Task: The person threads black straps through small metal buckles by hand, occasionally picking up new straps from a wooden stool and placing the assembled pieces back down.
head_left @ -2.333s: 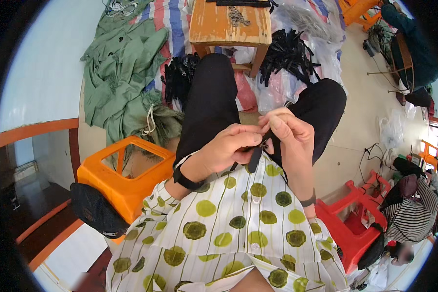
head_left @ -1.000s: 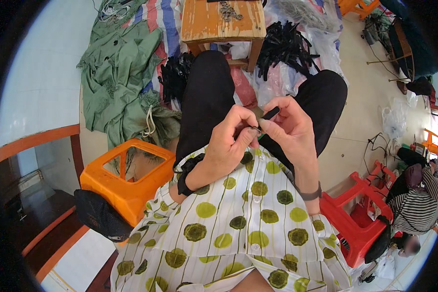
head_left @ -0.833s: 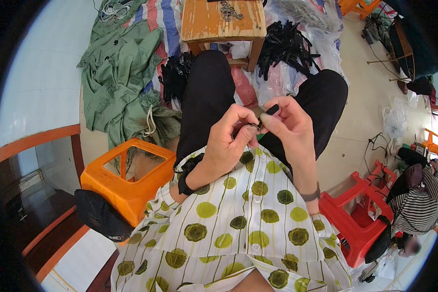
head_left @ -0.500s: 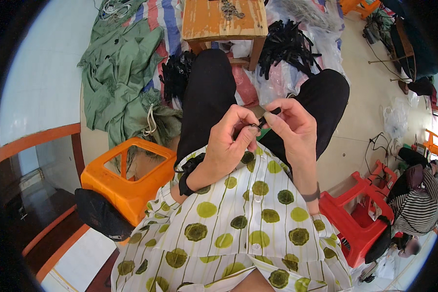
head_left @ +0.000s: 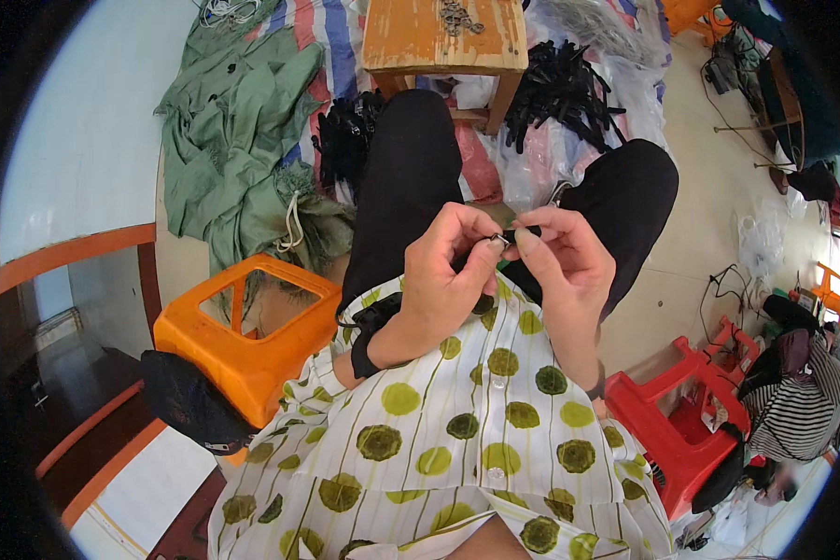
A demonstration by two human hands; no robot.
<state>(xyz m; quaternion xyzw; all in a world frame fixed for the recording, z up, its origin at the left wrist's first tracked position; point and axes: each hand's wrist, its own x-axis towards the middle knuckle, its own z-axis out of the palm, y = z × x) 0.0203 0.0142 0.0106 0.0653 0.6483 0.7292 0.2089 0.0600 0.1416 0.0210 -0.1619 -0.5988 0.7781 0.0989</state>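
Observation:
Above my lap, my two hands meet fingertip to fingertip. A short black strap (head_left: 531, 230) is pinched between the thumb and fingers of my right hand (head_left: 571, 271). My left hand (head_left: 443, 280), also closed in a pinch, grips a small shiny metal piece (head_left: 500, 239) at the strap's end. Fingertips cover most of that piece, so its exact shape cannot be made out. Beyond my knees, a heap of similar black straps (head_left: 562, 98) lies on plastic sheeting, and a smaller black pile (head_left: 343, 140) rests beside my left knee.
A worn wooden stool (head_left: 443, 51) ahead bears a small cluster of metal pieces (head_left: 459, 17). Green cloth (head_left: 238, 149) spreads over the striped sheet at the left. An orange plastic stool (head_left: 224, 341) stands by my left side, a red one (head_left: 677, 401) by my right.
Both hands stay together in front of me. The strap has turned to lie more level, and the metal piece at its end now shows between the fingertips. The view has shifted slightly.

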